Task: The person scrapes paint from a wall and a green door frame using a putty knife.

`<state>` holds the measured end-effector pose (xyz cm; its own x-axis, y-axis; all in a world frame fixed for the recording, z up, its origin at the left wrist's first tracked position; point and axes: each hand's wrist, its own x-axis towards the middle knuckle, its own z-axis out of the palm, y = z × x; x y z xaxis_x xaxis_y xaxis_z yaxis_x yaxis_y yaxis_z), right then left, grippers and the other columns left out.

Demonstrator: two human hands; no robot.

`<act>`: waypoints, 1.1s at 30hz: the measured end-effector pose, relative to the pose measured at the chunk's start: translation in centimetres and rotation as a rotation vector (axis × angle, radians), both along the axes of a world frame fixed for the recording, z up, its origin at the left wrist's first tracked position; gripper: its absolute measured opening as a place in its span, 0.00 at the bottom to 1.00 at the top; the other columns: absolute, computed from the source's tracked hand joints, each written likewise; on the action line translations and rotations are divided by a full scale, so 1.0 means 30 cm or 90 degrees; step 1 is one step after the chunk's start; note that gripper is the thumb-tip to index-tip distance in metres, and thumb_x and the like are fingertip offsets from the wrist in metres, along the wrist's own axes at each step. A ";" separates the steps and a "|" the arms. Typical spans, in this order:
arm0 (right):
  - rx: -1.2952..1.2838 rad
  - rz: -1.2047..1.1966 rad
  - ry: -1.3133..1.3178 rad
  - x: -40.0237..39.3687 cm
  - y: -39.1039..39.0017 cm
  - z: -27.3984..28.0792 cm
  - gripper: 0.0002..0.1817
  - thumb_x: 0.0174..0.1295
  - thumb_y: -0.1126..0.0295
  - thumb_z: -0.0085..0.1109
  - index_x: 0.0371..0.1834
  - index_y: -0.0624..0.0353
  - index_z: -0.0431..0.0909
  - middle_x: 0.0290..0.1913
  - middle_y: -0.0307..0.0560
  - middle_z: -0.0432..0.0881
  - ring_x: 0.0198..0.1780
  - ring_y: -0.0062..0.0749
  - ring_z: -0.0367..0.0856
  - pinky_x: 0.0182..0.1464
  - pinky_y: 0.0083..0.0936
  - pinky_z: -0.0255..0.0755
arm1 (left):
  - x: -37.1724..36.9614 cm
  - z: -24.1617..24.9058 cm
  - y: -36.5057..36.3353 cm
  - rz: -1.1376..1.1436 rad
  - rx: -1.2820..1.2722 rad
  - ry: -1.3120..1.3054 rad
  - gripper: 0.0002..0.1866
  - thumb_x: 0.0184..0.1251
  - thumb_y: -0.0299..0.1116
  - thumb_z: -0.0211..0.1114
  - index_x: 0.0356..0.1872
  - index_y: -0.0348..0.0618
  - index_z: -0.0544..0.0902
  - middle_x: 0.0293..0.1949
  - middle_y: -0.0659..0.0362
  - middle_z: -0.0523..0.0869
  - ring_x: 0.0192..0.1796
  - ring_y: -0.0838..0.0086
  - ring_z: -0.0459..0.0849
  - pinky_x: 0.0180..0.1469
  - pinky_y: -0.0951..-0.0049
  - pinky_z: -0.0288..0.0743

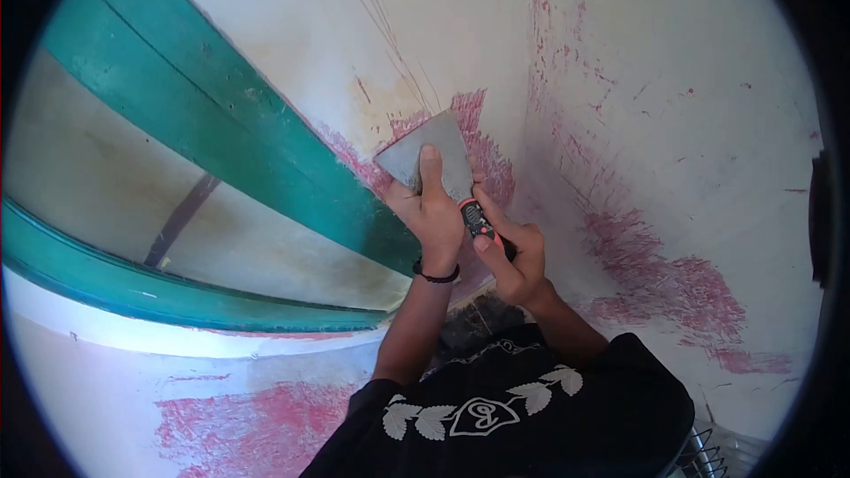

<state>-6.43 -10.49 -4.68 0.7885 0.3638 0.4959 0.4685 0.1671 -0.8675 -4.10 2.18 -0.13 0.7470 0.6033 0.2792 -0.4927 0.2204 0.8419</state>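
Observation:
A wide metal scraper (447, 143) lies with its blade against the pale wall (469, 26), over a patch of scratched red paint (482, 137). My right hand (518, 257) is wrapped round its black and red handle (478, 219). My left hand (431, 212) grips the blade, with the thumb pressed on its upper face and the other fingers partly hidden behind it. A dark bracelet circles my left wrist. Scratch lines run up the wall from the blade's far edge.
A green frame (230, 115) with a pale panel (115, 177) crosses the left side. The right wall (708, 159) meets the other at a corner and bears red scraped patches. More red (257, 434) shows at lower left. Metal wire (702, 453) is at lower right.

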 end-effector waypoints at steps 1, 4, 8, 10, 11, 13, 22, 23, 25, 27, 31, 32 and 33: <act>-0.001 0.010 0.021 0.003 -0.002 -0.001 0.30 0.67 0.71 0.59 0.72 0.69 0.70 0.32 0.47 0.85 0.32 0.19 0.80 0.39 0.20 0.75 | -0.002 -0.011 0.000 0.008 0.007 0.001 0.16 0.78 0.36 0.59 0.41 0.26 0.79 0.29 0.48 0.86 0.24 0.67 0.86 0.27 0.69 0.83; 0.023 -0.004 -0.007 -0.013 0.008 -0.071 0.29 0.68 0.71 0.58 0.72 0.69 0.70 0.33 0.47 0.85 0.33 0.18 0.79 0.40 0.20 0.74 | -0.021 -0.058 -0.002 0.029 0.024 0.006 0.17 0.79 0.36 0.59 0.40 0.26 0.81 0.29 0.49 0.87 0.24 0.68 0.86 0.27 0.70 0.82; 0.028 -0.029 -0.053 0.027 0.014 -0.040 0.29 0.68 0.70 0.58 0.72 0.69 0.70 0.35 0.47 0.86 0.36 0.18 0.79 0.42 0.20 0.73 | 0.007 -0.007 -0.015 0.036 0.029 -0.010 0.19 0.80 0.38 0.58 0.37 0.27 0.83 0.29 0.52 0.89 0.25 0.72 0.86 0.28 0.72 0.80; 0.033 -0.016 -0.018 0.016 0.009 -0.009 0.29 0.68 0.70 0.59 0.72 0.69 0.70 0.37 0.48 0.86 0.36 0.18 0.79 0.42 0.20 0.74 | 0.006 0.006 -0.013 0.024 0.037 -0.008 0.19 0.80 0.38 0.58 0.36 0.27 0.84 0.29 0.52 0.89 0.25 0.72 0.86 0.29 0.72 0.80; 0.036 -0.009 -0.005 0.019 0.008 0.002 0.29 0.68 0.70 0.59 0.72 0.70 0.70 0.37 0.49 0.87 0.36 0.18 0.79 0.42 0.20 0.74 | 0.008 0.005 -0.009 0.019 0.040 -0.012 0.20 0.80 0.38 0.58 0.36 0.27 0.84 0.29 0.53 0.89 0.26 0.72 0.86 0.30 0.72 0.80; 0.016 0.009 0.016 0.015 -0.010 -0.006 0.29 0.67 0.70 0.59 0.72 0.70 0.70 0.38 0.50 0.87 0.36 0.17 0.78 0.42 0.20 0.74 | 0.001 -0.022 -0.008 0.028 0.048 -0.002 0.18 0.79 0.37 0.59 0.37 0.27 0.83 0.29 0.52 0.88 0.25 0.71 0.86 0.29 0.71 0.80; 0.004 -0.007 0.017 0.013 -0.011 -0.035 0.29 0.67 0.70 0.59 0.71 0.69 0.71 0.38 0.50 0.88 0.36 0.16 0.77 0.42 0.18 0.73 | -0.014 -0.035 -0.022 0.045 0.019 0.020 0.20 0.79 0.38 0.60 0.34 0.28 0.85 0.27 0.53 0.88 0.26 0.73 0.86 0.29 0.72 0.80; -0.013 0.000 0.051 -0.004 -0.021 -0.038 0.29 0.67 0.70 0.59 0.71 0.69 0.71 0.38 0.50 0.88 0.36 0.16 0.77 0.42 0.18 0.73 | -0.010 -0.068 -0.011 0.051 0.040 0.017 0.20 0.79 0.38 0.60 0.35 0.28 0.84 0.27 0.53 0.88 0.26 0.73 0.87 0.28 0.72 0.80; 0.006 -0.014 0.014 -0.011 -0.007 -0.062 0.29 0.67 0.71 0.59 0.71 0.69 0.71 0.38 0.50 0.88 0.36 0.16 0.77 0.42 0.18 0.73 | -0.005 -0.080 -0.008 0.041 0.053 0.007 0.18 0.79 0.38 0.60 0.37 0.27 0.83 0.27 0.52 0.88 0.25 0.71 0.86 0.28 0.71 0.81; 0.017 -0.026 -0.021 0.007 0.013 -0.081 0.29 0.67 0.71 0.59 0.71 0.70 0.71 0.39 0.50 0.88 0.37 0.17 0.78 0.43 0.19 0.74 | -0.001 -0.066 -0.004 0.016 0.032 0.002 0.17 0.78 0.37 0.59 0.39 0.27 0.81 0.28 0.51 0.87 0.25 0.69 0.86 0.28 0.71 0.81; 0.033 -0.025 -0.015 0.016 0.031 -0.080 0.29 0.68 0.71 0.57 0.72 0.71 0.70 0.33 0.39 0.80 0.32 0.14 0.71 0.38 0.15 0.66 | 0.006 -0.070 0.000 0.045 0.059 -0.025 0.16 0.78 0.36 0.59 0.38 0.28 0.81 0.28 0.51 0.87 0.24 0.69 0.86 0.27 0.70 0.82; 0.039 -0.020 0.001 0.004 0.029 -0.083 0.28 0.69 0.71 0.56 0.71 0.71 0.69 0.34 0.40 0.80 0.34 0.15 0.71 0.39 0.16 0.66 | -0.007 -0.070 -0.005 0.051 0.057 -0.012 0.16 0.78 0.36 0.59 0.38 0.28 0.81 0.29 0.51 0.87 0.24 0.69 0.85 0.27 0.70 0.82; 0.044 -0.014 0.017 -0.008 0.028 -0.085 0.28 0.69 0.71 0.56 0.71 0.72 0.69 0.35 0.40 0.80 0.35 0.15 0.71 0.40 0.16 0.66 | -0.013 -0.067 -0.009 0.057 0.055 -0.002 0.16 0.78 0.35 0.59 0.38 0.28 0.81 0.29 0.51 0.87 0.24 0.69 0.85 0.27 0.70 0.82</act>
